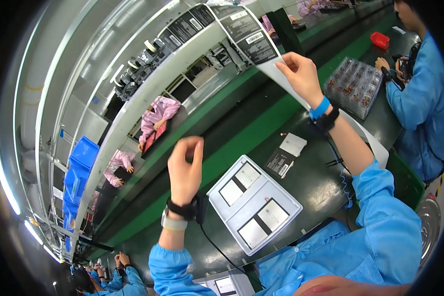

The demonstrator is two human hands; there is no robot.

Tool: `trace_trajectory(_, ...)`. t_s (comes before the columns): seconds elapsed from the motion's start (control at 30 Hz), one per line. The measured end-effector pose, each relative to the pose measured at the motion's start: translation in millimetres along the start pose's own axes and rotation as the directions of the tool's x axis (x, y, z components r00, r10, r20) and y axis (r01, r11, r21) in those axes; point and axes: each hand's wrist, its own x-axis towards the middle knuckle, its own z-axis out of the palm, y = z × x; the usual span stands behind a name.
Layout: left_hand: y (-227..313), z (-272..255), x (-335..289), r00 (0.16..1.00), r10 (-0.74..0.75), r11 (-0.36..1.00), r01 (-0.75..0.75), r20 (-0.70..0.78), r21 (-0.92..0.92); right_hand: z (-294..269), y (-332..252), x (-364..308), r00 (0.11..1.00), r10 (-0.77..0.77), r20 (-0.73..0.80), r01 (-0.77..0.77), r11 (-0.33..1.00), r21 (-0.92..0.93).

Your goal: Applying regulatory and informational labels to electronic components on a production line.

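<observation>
My right hand (pixel 302 75) is raised at the upper right, its thumb and fingers pinching the edge of a strip of black printed labels (pixel 246 34) on pale backing paper. The strip comes down from the overhead rail, and its bare backing (pixel 286 81) trails below my fingers. My left hand (pixel 186 165) hovers left of a light grey tray (pixel 213 200), fingers curled in toward the thumb. Its fingertips are slightly blurred, and anything between them is too small to make out. Inside the tray lie flat white-and-black battery packs (pixel 273 213) in pairs.
Right of the tray, a loose white battery pack (pixel 293 144) and a black-labelled one (pixel 281 164) lie on the dark green bench (pixel 313 197). Clear compartment boxes (pixel 354 86) stand farther right, beside a co-worker in blue (pixel 419 103). A white rail (pixel 148 74) crosses overhead.
</observation>
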Motion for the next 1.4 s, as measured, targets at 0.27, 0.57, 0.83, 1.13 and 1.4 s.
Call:
trace_trajectory(0.27,60,40,179,0.875,0.483,0.767,-0.403,-0.036,0.499,-59,-127,4,0.980,-0.095,0.173,0.022,0.924,0.382)
trace_trajectory(0.57,45,81,250,0.924,0.382,0.599,-0.258,0.013,0.758,-168,-184,-12,0.981,-0.162,0.108,0.137,0.968,0.211)
trace_trajectory(0.83,22,35,227,0.886,0.406,0.650,-0.109,-0.223,0.752,-274,-185,-35,0.957,-0.220,-0.187,0.262,0.934,0.242)
trace_trajectory(1.13,139,80,122,0.582,0.683,0.697,-0.699,-0.441,0.157,-177,-178,-98,0.977,-0.211,0.043,0.202,0.968,0.151)
trace_trajectory(1.4,114,109,-41,0.735,0.553,0.796,-0.606,-0.393,-0.014,-88,-151,-128,0.896,-0.367,0.249,0.362,0.930,0.067)
